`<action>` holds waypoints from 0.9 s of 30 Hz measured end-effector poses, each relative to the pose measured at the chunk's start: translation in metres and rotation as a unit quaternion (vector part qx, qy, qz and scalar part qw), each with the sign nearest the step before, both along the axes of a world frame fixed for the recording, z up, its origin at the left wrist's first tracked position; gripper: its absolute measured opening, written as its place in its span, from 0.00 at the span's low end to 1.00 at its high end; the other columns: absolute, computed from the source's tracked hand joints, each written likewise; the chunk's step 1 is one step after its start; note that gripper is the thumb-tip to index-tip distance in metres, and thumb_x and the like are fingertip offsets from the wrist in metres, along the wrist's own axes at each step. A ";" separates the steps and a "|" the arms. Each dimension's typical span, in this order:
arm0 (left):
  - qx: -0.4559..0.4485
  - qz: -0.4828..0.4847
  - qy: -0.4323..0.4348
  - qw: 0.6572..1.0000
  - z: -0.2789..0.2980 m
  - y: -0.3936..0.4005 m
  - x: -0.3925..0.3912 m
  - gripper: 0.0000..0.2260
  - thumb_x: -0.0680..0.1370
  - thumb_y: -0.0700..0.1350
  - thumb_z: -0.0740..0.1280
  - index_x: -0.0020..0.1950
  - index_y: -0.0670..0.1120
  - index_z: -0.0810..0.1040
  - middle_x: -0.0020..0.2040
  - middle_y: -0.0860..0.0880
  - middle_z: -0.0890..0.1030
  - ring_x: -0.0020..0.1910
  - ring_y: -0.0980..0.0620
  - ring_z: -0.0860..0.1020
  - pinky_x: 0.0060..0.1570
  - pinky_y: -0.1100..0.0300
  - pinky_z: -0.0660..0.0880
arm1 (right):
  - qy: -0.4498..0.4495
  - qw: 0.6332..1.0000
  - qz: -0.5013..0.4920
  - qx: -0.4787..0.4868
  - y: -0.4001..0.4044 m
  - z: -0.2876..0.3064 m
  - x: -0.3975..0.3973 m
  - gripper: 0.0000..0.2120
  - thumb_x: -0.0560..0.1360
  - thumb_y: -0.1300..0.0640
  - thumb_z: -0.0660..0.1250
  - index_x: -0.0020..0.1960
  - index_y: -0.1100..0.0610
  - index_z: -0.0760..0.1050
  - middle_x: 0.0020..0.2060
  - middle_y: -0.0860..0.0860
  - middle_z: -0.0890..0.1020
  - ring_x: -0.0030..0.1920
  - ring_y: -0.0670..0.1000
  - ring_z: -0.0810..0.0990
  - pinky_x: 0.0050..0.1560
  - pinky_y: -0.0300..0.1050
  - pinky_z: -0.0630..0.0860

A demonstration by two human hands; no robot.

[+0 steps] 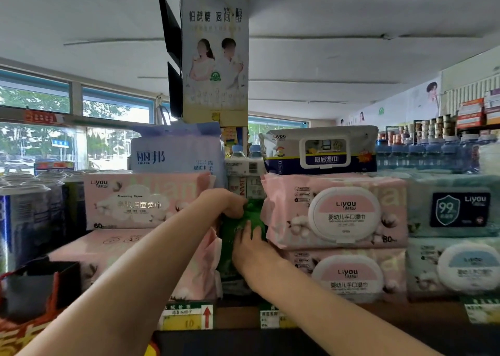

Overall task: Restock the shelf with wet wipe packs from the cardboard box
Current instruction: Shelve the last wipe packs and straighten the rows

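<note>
Head view, top tier of a store shelf.

Item 1: green wet wipe pack, standing on edge in the narrow gap between two stacks of pink packs. Its lower end is blurred and partly covered by the hands.

Item 2: left hand, fingers curled over the top edge of the green pack and gripping it.

Item 3: right hand, lower on the same pack, fingers laid fairly straight against its face and pressing on it; whether the thumb hooks round the pack's edge cannot be told.

Item 4: pink tissue packs, stacked just left of the left fingers, touching the green pack's side.

Item 5: pink lidded wipe packs, two high, just right of the right fingers.

Item 6: teal wipe packs, further right, well apart from the fingers.

Item 7: kitchen wipe pack, white and navy, lying on the pink lidded stack, above the right fingers.

Item 8: pale blue tissue bag, above the left fingers.

Item 9: price tags on the shelf's front edge, below both wrists.
</note>
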State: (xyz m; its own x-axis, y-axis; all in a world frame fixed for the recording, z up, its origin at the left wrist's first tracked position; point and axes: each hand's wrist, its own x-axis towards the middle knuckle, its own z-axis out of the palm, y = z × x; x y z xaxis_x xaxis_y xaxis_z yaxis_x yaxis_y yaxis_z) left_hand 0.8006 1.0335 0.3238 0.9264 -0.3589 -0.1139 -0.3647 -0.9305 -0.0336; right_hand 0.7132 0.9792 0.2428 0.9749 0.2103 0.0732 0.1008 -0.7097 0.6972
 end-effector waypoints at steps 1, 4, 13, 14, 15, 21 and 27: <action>0.005 0.000 -0.003 1.000 0.001 0.000 0.000 0.25 0.79 0.43 0.57 0.75 0.51 0.55 0.71 0.44 0.66 0.62 0.45 0.73 0.60 0.51 0.74 | -0.006 1.000 0.002 -0.003 0.000 0.001 -0.002 0.33 0.78 0.60 0.58 0.73 0.71 0.44 0.72 0.72 0.48 0.72 0.73 0.49 0.70 0.67 0.54; 0.004 -0.017 -0.003 1.000 0.005 0.000 0.000 0.26 0.79 0.43 0.58 0.75 0.52 0.53 0.71 0.44 0.65 0.63 0.45 0.72 0.63 0.49 0.73 | -0.027 0.999 0.015 -0.018 0.000 0.002 -0.006 0.31 0.80 0.59 0.56 0.73 0.72 0.44 0.72 0.72 0.49 0.72 0.72 0.50 0.70 0.66 0.55; 0.029 -0.108 -0.075 0.991 0.020 0.009 -0.009 0.11 0.80 0.43 0.58 0.61 0.45 0.71 0.54 0.46 0.75 0.47 0.50 0.75 0.48 0.57 0.74 | -0.123 0.984 -0.017 0.130 0.004 -0.008 0.008 0.31 0.81 0.60 0.52 0.72 0.73 0.36 0.72 0.72 0.45 0.69 0.69 0.60 0.66 0.61 0.67; 0.025 -0.110 -0.099 0.989 0.018 0.008 -0.009 0.10 0.80 0.43 0.59 0.59 0.44 0.72 0.52 0.46 0.76 0.47 0.51 0.75 0.47 0.58 0.73 | -0.132 0.981 -0.015 0.141 0.004 -0.009 0.010 0.31 0.81 0.60 0.52 0.72 0.73 0.37 0.72 0.72 0.46 0.69 0.69 0.61 0.65 0.60 0.68; 0.022 -0.113 -0.131 0.985 0.014 0.007 -0.008 0.09 0.79 0.43 0.59 0.58 0.45 0.73 0.53 0.46 0.77 0.47 0.50 0.75 0.49 0.58 0.73 | -0.140 0.980 -0.010 0.144 0.006 -0.009 0.013 0.31 0.81 0.60 0.52 0.72 0.72 0.37 0.72 0.71 0.48 0.69 0.68 0.62 0.64 0.59 0.69; 0.130 -0.072 -0.230 0.962 0.003 0.019 -0.006 0.12 0.77 0.41 0.62 0.60 0.44 0.74 0.59 0.45 0.77 0.60 0.43 0.75 0.62 0.44 0.71 | -0.113 0.979 0.025 0.168 0.002 -0.003 0.027 0.30 0.81 0.60 0.52 0.75 0.66 0.38 0.74 0.62 0.46 0.67 0.65 0.62 0.61 0.55 0.72; 0.148 -0.117 -0.317 0.929 0.003 0.010 -0.012 0.14 0.77 0.43 0.63 0.63 0.47 0.72 0.62 0.46 0.76 0.63 0.45 0.73 0.66 0.46 0.67 | -0.096 0.980 0.073 0.159 0.002 -0.010 0.010 0.26 0.79 0.66 0.54 0.74 0.68 0.49 0.73 0.63 0.49 0.70 0.66 0.58 0.65 0.61 0.66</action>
